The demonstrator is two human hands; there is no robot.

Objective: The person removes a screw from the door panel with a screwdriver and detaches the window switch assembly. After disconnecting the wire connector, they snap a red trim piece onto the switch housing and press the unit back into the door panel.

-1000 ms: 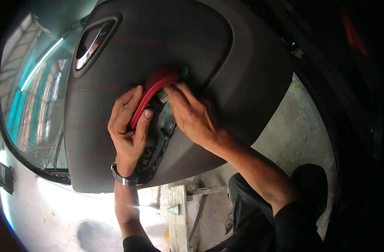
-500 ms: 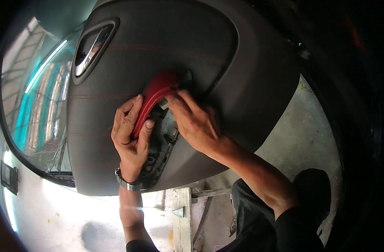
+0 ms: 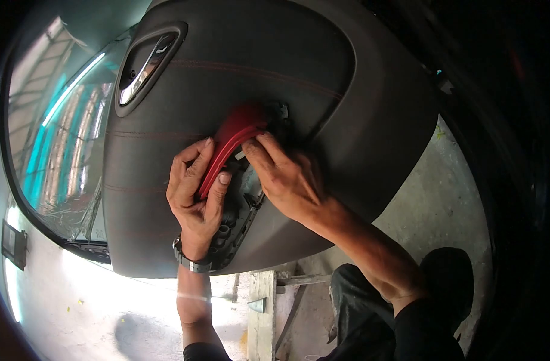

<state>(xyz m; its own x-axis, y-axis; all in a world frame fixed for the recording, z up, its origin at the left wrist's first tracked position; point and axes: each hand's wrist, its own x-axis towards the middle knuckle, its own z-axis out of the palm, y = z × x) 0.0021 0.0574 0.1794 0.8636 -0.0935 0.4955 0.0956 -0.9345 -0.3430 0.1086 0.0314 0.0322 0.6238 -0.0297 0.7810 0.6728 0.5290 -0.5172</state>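
Both my hands are partly closed: the left hand (image 3: 194, 192) pinches the lower end of the red trim (image 3: 231, 139), while the right hand (image 3: 287, 180) bends its fingers at the upper part, whether gripping I cannot tell. The trim lies over the recess (image 3: 228, 227) in the door panel (image 3: 257, 54), leaving part uncovered; any fastening is hidden.

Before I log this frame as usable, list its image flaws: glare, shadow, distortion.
Head view: floor overexposed at lower left, washing out detail; glossy window glass full of reflections; right side nearly black; wide-angle bending at the edges; dark recess in the grey door panel shadowed beside the curved red trim piece, its inner parts hard to read.
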